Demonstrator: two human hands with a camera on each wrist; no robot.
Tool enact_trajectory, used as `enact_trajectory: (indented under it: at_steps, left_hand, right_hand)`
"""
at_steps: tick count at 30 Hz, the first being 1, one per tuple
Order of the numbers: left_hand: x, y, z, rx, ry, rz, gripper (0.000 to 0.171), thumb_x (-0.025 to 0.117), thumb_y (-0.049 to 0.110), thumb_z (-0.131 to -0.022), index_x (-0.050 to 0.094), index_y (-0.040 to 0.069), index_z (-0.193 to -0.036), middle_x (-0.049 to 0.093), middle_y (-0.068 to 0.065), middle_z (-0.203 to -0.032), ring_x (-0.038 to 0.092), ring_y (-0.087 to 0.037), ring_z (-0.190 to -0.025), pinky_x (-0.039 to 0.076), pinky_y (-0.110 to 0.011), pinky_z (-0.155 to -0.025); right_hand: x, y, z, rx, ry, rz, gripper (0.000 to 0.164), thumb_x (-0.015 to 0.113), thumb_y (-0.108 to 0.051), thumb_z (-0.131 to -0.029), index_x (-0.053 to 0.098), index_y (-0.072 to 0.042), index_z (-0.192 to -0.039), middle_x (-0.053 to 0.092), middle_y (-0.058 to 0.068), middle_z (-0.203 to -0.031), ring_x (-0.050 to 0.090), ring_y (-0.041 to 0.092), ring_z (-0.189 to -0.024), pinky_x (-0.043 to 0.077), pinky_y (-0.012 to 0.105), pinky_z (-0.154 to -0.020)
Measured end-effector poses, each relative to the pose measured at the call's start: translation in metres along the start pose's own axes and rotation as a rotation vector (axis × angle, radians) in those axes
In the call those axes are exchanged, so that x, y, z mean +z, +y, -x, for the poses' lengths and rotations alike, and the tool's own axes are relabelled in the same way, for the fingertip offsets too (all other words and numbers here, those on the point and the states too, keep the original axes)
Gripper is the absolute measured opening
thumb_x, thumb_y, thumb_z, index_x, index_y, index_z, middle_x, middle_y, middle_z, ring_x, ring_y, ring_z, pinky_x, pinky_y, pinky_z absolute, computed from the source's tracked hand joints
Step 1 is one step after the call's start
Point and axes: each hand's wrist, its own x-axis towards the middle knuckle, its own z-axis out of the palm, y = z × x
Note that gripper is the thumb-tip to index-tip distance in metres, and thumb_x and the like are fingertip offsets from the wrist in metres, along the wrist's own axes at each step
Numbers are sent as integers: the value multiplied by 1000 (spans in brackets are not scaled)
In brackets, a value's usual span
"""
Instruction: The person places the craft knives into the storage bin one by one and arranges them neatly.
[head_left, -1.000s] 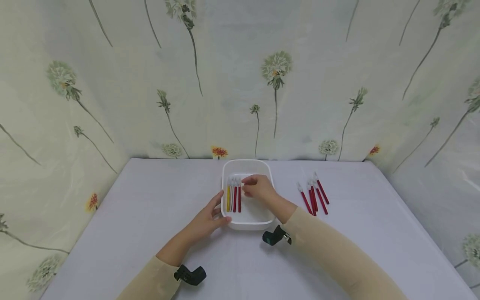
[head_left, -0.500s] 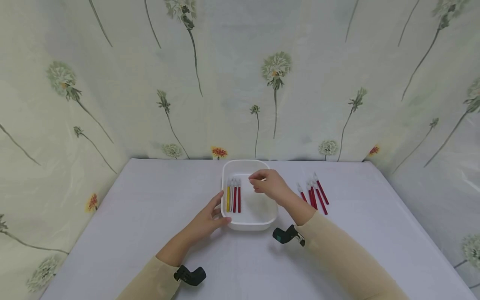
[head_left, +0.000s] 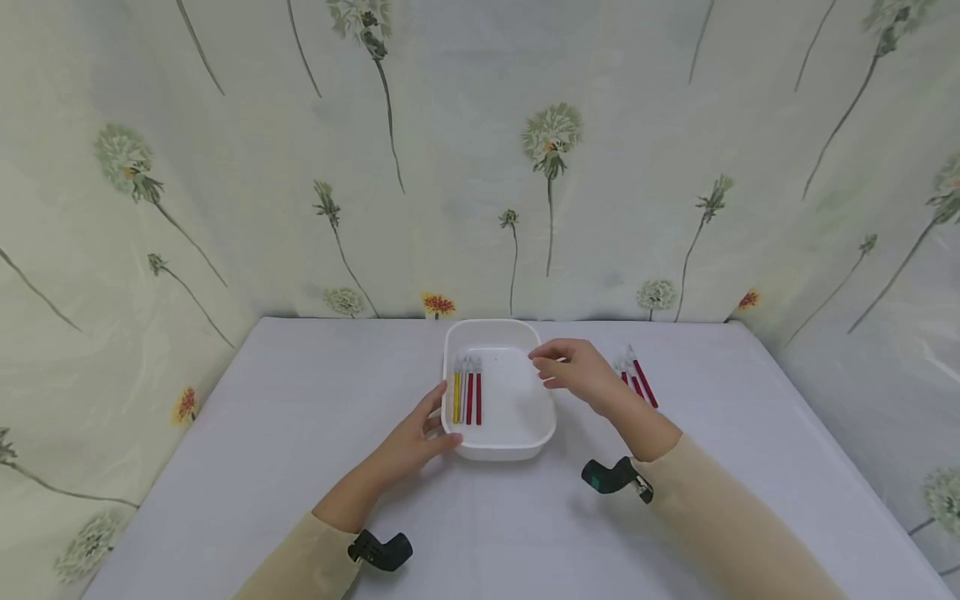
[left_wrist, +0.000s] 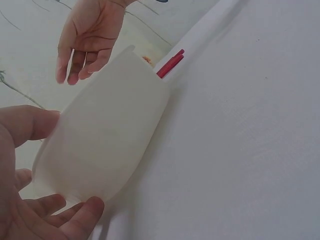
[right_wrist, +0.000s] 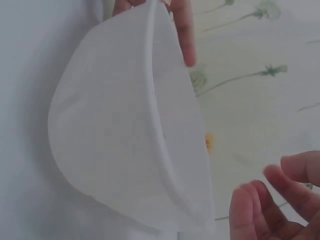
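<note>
A white plastic tray (head_left: 517, 408) stands at the table's middle. My left hand (head_left: 412, 442) grips its near left side, thumb and fingers spread against the wall; the left wrist view shows them around the tray's outside (left_wrist: 100, 125). Inside, along the left, slim pen-like sticks with whitish pointed tips lie side by side: a yellow one (head_left: 457, 398), a pale one (head_left: 462, 398) and two red ones (head_left: 474, 400). Over the tray's right rim hovers my right hand (head_left: 573, 367), fingers loosely bent, nothing between them; the right wrist view shows thumb and fingertips (right_wrist: 242, 205) apart.
Several red sticks (head_left: 645, 385) of the same kind lie on the table right of the tray, partly hidden by my right hand and forearm. White cloth (head_left: 322, 400) covers the table. A flower-printed curtain (head_left: 450, 167) rises behind and at both sides.
My right hand has drawn back from beside the tray's sticks, rightward to the tray's right rim, and now covers part of the loose red sticks. The left hand and tray stay put.
</note>
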Motion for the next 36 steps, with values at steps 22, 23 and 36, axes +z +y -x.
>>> enact_trajectory:
  at_steps: [22,23,36]
  left_hand:
    - [-3,-2,0,-12,-8,6,92,75,33,-90,17,24,-162,25,-12,-164,39,-37,-142,42,-58,-106]
    - [-3,-1,1,-13,-9,9,92,75,33,-90,17,24,-162,25,-13,-163,39,-37,-142,42,-58,-106]
    - [-2,0,1,-12,-7,14,91,75,32,-91,18,26,-161,25,-13,-163,38,-36,-143,42,-57,-106]
  right_hand:
    - [-43,32,29,-10,65,163,33,60,-28,-101,65,-7,-127,64,17,-125,65,36,-108,56,47,-91]
    - [-45,34,30,-11,73,171,33,59,-27,-101,65,-7,-127,65,17,-124,65,37,-108,56,48,-91]
    - [-74,63,39,5,162,256,35,57,-28,-103,64,-6,-129,63,21,-127,66,36,-105,56,48,-89]
